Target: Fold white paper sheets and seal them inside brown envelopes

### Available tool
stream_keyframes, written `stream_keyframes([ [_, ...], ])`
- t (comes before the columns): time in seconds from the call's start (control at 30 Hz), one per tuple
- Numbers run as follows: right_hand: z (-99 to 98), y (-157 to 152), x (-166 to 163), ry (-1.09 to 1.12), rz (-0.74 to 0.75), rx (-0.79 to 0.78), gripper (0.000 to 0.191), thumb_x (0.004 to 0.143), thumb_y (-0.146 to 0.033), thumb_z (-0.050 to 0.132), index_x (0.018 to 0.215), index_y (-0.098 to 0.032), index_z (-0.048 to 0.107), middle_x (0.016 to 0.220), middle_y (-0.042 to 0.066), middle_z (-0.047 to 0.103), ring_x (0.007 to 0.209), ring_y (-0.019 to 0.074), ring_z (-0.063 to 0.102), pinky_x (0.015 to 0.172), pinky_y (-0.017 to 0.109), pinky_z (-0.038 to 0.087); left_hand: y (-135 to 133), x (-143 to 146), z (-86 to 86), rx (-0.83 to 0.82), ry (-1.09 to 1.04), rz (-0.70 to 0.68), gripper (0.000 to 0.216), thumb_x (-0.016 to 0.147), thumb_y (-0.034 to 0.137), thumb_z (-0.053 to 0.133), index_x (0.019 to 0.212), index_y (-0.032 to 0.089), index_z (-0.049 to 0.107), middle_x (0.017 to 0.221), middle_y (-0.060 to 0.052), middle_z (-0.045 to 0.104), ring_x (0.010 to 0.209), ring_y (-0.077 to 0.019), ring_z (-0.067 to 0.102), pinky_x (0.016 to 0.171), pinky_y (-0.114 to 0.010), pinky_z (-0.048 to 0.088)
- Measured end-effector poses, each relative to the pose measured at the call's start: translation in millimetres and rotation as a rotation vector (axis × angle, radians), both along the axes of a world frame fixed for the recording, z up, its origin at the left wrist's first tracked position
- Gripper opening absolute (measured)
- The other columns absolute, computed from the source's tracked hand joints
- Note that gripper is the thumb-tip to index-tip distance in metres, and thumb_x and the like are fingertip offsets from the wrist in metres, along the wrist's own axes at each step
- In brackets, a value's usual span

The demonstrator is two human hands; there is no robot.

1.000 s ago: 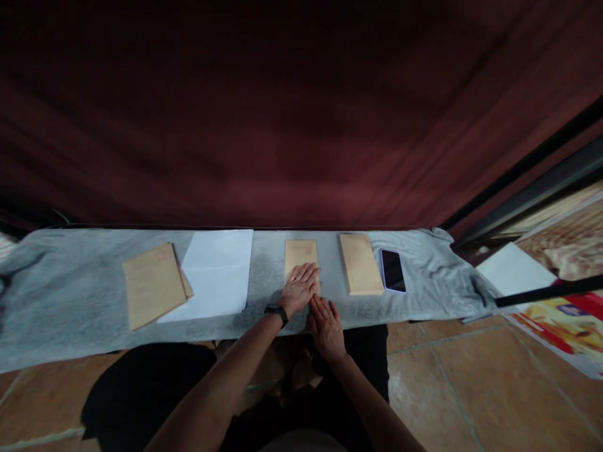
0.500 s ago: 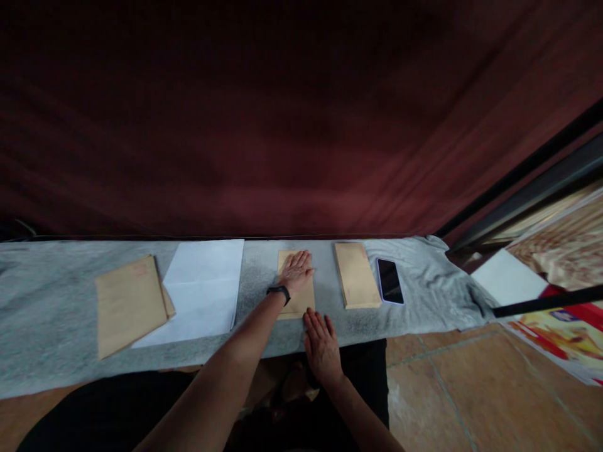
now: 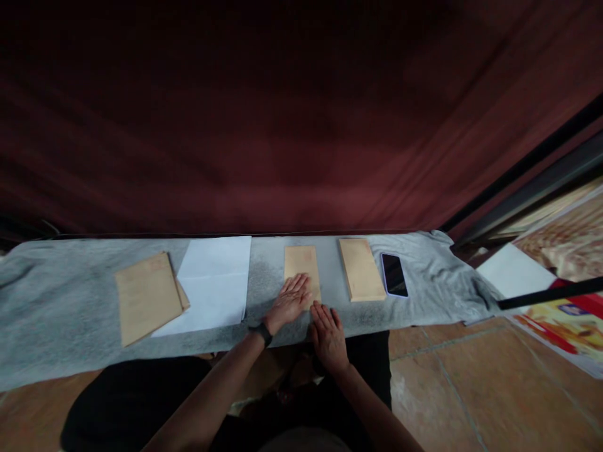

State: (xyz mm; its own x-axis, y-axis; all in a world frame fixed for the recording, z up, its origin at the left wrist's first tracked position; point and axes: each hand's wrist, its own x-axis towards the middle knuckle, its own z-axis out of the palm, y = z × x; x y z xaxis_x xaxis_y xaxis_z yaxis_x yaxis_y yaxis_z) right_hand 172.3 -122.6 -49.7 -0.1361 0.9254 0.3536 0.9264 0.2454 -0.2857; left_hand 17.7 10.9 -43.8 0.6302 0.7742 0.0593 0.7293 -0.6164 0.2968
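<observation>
Now the left hand (image 3: 288, 301), flat like the right hand (image 3: 330, 339), has slid down the envelope (image 3: 300, 258)

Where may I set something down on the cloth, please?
The grey cloth is bare left of the leftmost envelopes and, though wrinkled, right of the phone. It is crowded at the middle envelope, with the left hand on it and the right hand at its near corner.

- Flat brown paper envelope (image 3: 301, 258) on the long grey fabric cover (image 3: 438, 282), beneath the bare left hand (image 3: 289, 300); bare right hand (image 3: 330, 339) at its near right corner.
- Leftward: white rectangular paper sheets (image 3: 214, 276), partly under the squarish brown paper pile (image 3: 147, 298).
- Rightward: thick tan paper stack (image 3: 362, 270), then flat black-screened phone (image 3: 394, 275).
</observation>
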Motion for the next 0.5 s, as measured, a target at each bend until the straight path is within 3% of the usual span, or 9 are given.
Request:
stream_keyframes([
  [0.23, -0.1, -2, 0, -0.025, 0.003, 0.0, 0.048, 0.101, -0.019, 0.039, 0.149, -0.017, 0.047, 0.151, 0.009, 0.052, 0.141, 0.0211, 0.046, 0.123, 0.045, 0.025, -83, -30, 6.9, 0.084, 0.013, -0.02, 0.052, 0.105, 0.04, 0.033, 0.155, 0.027, 0.036, 0.161, -0.002, 0.038, 0.151, -0.0198, 0.03, 0.125, -0.045, 0.022],
  [0.37, 0.4, 0, -8, -0.023, 0.001, -0.011, 0.048, 0.102, -0.019, 0.037, 0.149, -0.014, 0.047, 0.151, 0.011, 0.052, 0.142, 0.0231, 0.044, 0.123, 0.049, 0.024, -98, -26, 9.4, 0.121, 0.04, 0.034, 0.054, 0.103, 0.036, 0.036, 0.155, 0.021, 0.035, 0.161, -0.004, 0.037, 0.151, -0.0197, 0.03, 0.126, -0.044, 0.023],
  [0.5, 2.7, 6, -16, -0.02, 0.006, -0.045, 0.047, 0.103, -0.019, 0.037, 0.147, -0.013, 0.049, 0.15, 0.011, 0.053, 0.142, 0.0215, 0.044, 0.122, 0.045, 0.028, -98, -23, 9.7, 0.136, 0.042, 0.05, 0.054, 0.103, 0.029, 0.033, 0.155, 0.017, 0.035, 0.16, -0.007, 0.039, 0.149, -0.0183, 0.033, 0.125, -0.042, 0.025],
])
